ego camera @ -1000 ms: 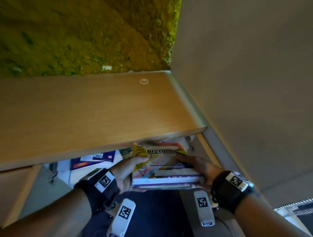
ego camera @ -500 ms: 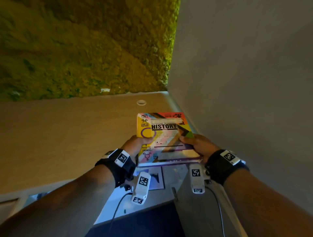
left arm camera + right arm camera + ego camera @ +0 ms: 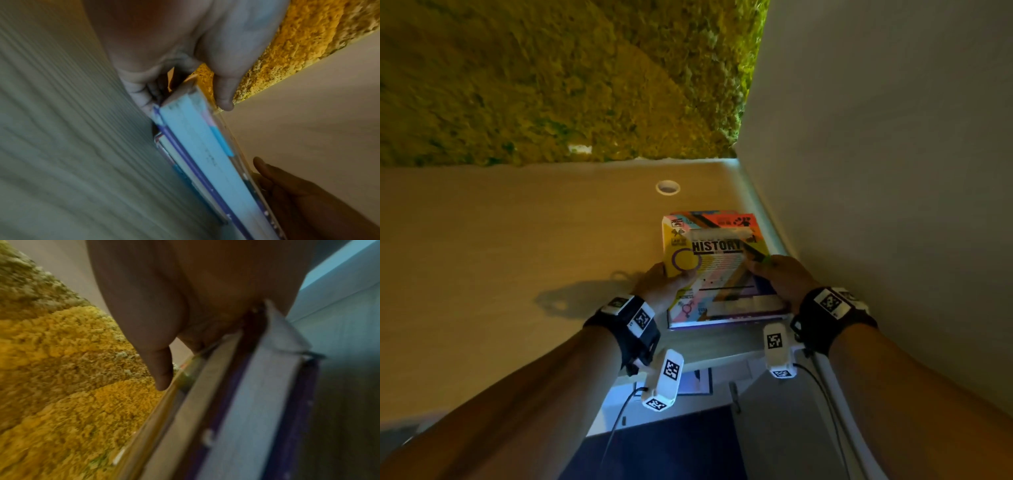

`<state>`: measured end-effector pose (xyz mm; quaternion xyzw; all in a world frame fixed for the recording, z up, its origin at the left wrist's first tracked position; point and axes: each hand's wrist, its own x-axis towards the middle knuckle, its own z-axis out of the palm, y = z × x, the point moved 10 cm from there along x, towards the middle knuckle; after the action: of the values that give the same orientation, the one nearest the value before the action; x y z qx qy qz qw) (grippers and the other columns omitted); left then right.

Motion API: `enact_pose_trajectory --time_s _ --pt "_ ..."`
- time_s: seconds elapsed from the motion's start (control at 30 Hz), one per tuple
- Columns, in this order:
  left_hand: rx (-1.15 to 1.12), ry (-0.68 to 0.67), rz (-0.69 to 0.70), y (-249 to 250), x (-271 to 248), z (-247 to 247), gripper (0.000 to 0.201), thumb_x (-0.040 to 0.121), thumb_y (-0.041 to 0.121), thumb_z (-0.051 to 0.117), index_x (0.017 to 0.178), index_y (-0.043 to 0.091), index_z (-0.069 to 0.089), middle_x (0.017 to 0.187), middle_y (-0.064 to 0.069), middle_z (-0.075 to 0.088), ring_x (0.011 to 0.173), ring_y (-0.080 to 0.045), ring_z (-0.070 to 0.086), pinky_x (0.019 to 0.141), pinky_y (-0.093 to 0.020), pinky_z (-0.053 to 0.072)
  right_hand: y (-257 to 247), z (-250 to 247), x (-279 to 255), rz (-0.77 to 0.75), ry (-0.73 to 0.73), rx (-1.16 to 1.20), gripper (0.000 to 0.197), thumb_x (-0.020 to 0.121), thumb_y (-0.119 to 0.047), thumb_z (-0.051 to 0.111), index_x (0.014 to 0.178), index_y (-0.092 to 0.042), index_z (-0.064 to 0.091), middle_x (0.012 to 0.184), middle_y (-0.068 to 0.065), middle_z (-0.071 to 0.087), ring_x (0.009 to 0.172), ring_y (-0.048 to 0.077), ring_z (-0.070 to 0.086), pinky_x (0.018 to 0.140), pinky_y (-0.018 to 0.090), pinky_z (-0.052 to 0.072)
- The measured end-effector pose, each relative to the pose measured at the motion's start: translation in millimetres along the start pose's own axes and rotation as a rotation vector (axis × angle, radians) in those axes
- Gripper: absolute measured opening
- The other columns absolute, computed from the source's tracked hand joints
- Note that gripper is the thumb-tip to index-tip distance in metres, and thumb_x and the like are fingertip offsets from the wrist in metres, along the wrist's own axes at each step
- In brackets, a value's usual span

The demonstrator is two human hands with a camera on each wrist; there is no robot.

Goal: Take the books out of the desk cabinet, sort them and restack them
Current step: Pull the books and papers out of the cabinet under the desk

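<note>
A stack of books (image 3: pixel 717 270), topped by a colourful cover reading HISTORY, is over the wooden desk top (image 3: pixel 517 240) near its right edge. My left hand (image 3: pixel 664 281) grips the stack's left side, thumb on the cover. My right hand (image 3: pixel 779 274) grips the right side the same way. In the left wrist view the stack (image 3: pixel 205 154) shows pale page edges and a purple cover, my thumb (image 3: pixel 225 91) on top and fingers below. The right wrist view shows the stack (image 3: pixel 246 402) edge-on under my thumb (image 3: pixel 160 369). Whether the stack touches the desk I cannot tell.
A green-yellow moss wall (image 3: pixel 551 78) rises behind the desk and a plain grey wall (image 3: pixel 876 171) closes the right side. A round cable hole (image 3: pixel 667 187) lies beyond the books. Below the desk's front edge, the open cabinet (image 3: pixel 688 387) shows a white and blue book.
Both hands lifted the stack out from the cabinet under the desk, up over the front edge and forward above the desk top.
</note>
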<state>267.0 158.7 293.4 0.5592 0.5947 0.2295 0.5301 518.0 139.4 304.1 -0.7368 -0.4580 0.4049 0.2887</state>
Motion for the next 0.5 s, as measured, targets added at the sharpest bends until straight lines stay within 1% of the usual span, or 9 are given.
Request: enact_pose_trajectory --time_s 0.07,0.13,0.17,0.2,0.23,0.27,0.33,0.4,0.5 --pt "0.077 0.022 0.006 -2.6 -3.0 -9.1 0.05 0.083 0.065 0.058 0.096 0.018 0.054 0.093 -0.008 0.057 0.085 -0.028 0.055 0.076 -0.039 0.045 -21.8 -6.6 -13.6 -0.047 0.072 -0.074 0.042 0.09 -0.049 0.072 0.105 -0.01 0.073 0.108 0.012 0.073 0.103 0.035 0.068 0.082 0.043 0.055" --pt "0.122 0.031 0.039 -8.1 -11.2 -19.5 0.056 0.083 0.063 0.058 0.113 0.016 0.052 0.099 -0.01 0.057 0.092 -0.034 0.058 0.077 -0.043 0.05 -48.8 -16.9 -31.1 -0.173 0.206 -0.1 0.039 0.096 -0.03 0.07 0.127 -0.007 0.066 0.116 0.008 0.065 0.11 0.03 0.063 0.089 0.031 0.049" --pt "0.074 0.036 0.032 -14.4 -20.3 -25.1 0.055 0.087 0.055 0.061 0.125 0.017 0.05 0.105 -0.008 0.059 0.097 -0.034 0.061 0.083 -0.046 0.054 -70.3 -16.4 -48.5 -0.297 0.263 -0.138 0.034 0.096 -0.024 0.068 0.124 -0.004 0.068 0.108 0.008 0.064 0.104 0.029 0.063 0.082 0.025 0.044" --pt "-0.006 0.034 0.015 -22.9 -32.1 -30.5 0.05 0.09 0.045 0.064 0.13 0.019 0.049 0.106 -0.006 0.06 0.099 -0.032 0.062 0.087 -0.046 0.055 -88.5 -10.9 -66.5 -0.424 0.306 -0.174 0.03 0.094 -0.023 0.067 0.116 -0.003 0.071 0.101 0.009 0.065 0.098 0.03 0.065 0.075 0.026 0.042" --pt "-0.085 0.018 -0.009 -36.0 -43.5 -34.7 0.042 0.093 0.036 0.065 0.128 0.017 0.051 0.105 -0.005 0.06 0.096 -0.029 0.063 0.085 -0.043 0.054 -98.2 1.5 -82.0 -0.498 0.31 -0.186 0.029 0.091 -0.027 0.065 0.107 -0.004 0.073 0.099 0.012 0.069 0.096 0.031 0.067 0.076 0.029 0.045" --pt "-0.161 -0.017 -0.019 -45.2 -58.8 -37.2 0.029 0.095 0.028 0.063 0.119 0.014 0.056 0.102 -0.007 0.06 0.09 -0.026 0.062 0.079 -0.039 0.052 -101.8 17.6 -95.3 -0.519 0.28 -0.163 0.028 0.089 -0.03 0.063 0.102 -0.007 0.072 0.1 0.012 0.071 0.096 0.031 0.068 0.08 0.032 0.049" --pt "-0.208 -0.082 -0.035 -72.3 -93.1 -43.1 0.01 0.098 0.021 0.059 0.104 0.013 0.062 0.099 -0.012 0.063 0.085 -0.024 0.063 0.076 -0.033 0.05 -96.0 63.4 -124.6 -0.485 0.12 -0.052 0.008 0.093 -0.018 0.065 0.096 -0.012 0.069 0.096 0.006 0.071 0.091 0.021 0.068 0.079 0.031 0.054" --pt "-0.167 -0.121 -0.045 -105.0 -130.0 -50.8 0.013 0.098 0.021 0.058 0.105 0.013 0.065 0.095 -0.01 0.068 0.084 -0.022 0.065 0.074 -0.029 0.05 -86.8 117.2 -158.7 -0.464 -0.058 -0.032 0.012 0.098 -0.005 0.06 0.092 -0.014 0.066 0.087 0.003 0.07 0.075 0.012 0.067 0.063 0.024 0.052" --pt "-0.05 -0.182 -0.096 -174.9 -177.1 -60.2 0.012 0.099 0.023 0.057 0.103 0.015 0.065 0.092 -0.006 0.068 0.08 -0.019 0.062 0.066 -0.025 0.042 -53.6 203.1 -199.5 -0.398 -0.315 -0.072 0.011 0.101 -0.01 0.059 0.093 -0.009 0.068 0.083 0.007 0.073 0.06 0.007 0.066 0.051 0.021 0.048"
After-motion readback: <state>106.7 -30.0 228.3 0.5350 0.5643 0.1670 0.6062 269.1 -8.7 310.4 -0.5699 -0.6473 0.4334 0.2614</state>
